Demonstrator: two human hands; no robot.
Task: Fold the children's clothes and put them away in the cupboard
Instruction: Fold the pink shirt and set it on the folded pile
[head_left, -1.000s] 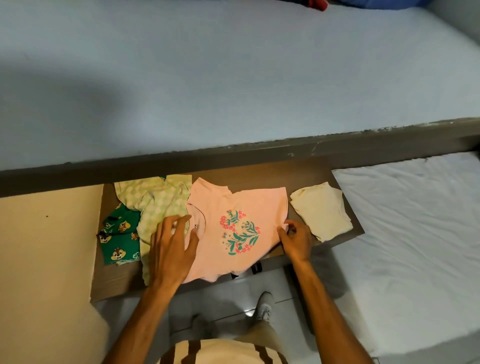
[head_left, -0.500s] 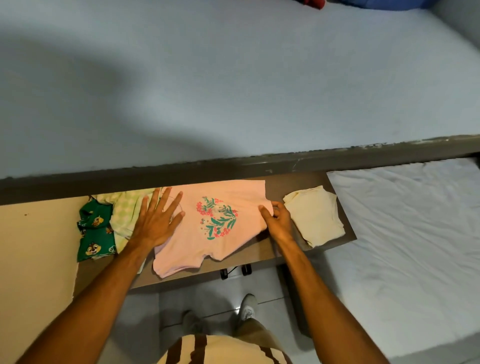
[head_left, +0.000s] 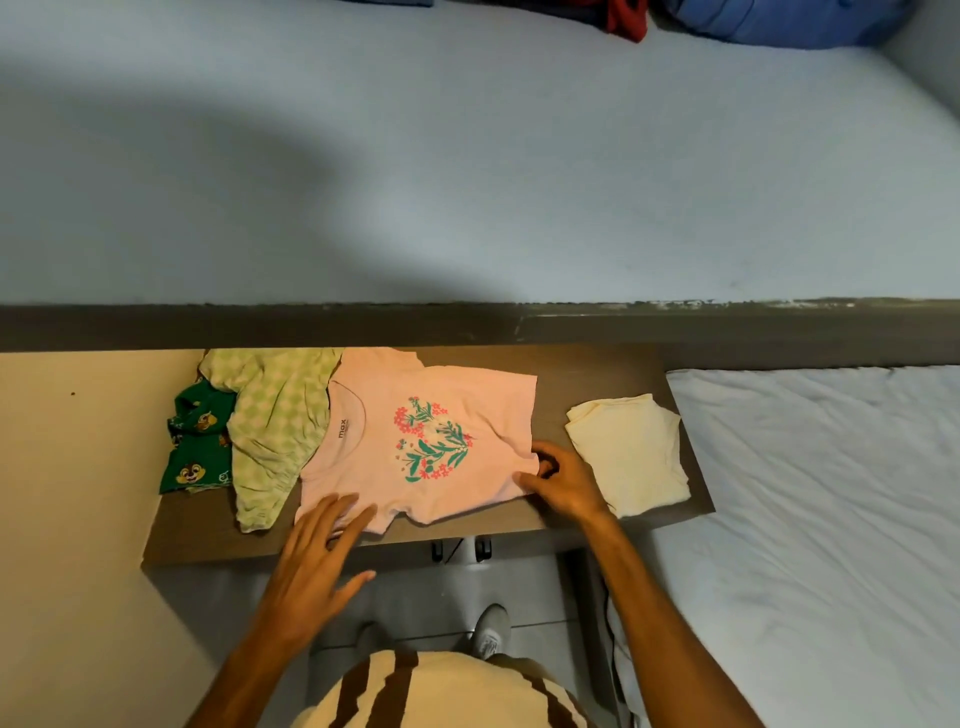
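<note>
A pink children's t-shirt (head_left: 441, 410) with a flower print lies spread flat on the brown shelf (head_left: 597, 374). My left hand (head_left: 311, 566) is open with fingers spread, its fingertips on the shirt's near sleeve at the shelf's front edge. My right hand (head_left: 563, 480) pinches the shirt's right hem corner. Left of the shirt lie a crumpled light green checked garment (head_left: 275, 415) and a dark green cartoon-print garment (head_left: 195, 447). A folded cream garment (head_left: 631, 452) sits at the shelf's right end.
A pale blue bed (head_left: 467, 156) stretches behind the shelf, with red and blue fabric (head_left: 753, 21) at its far edge. A white mattress (head_left: 831, 519) lies at the right. A beige panel (head_left: 72, 493) is at the left. My shoes stand on the grey floor below.
My left hand slid from the shirt's collar side down to its near sleeve. My right hand stayed at the hem corner. The shirt now lies flatter.
</note>
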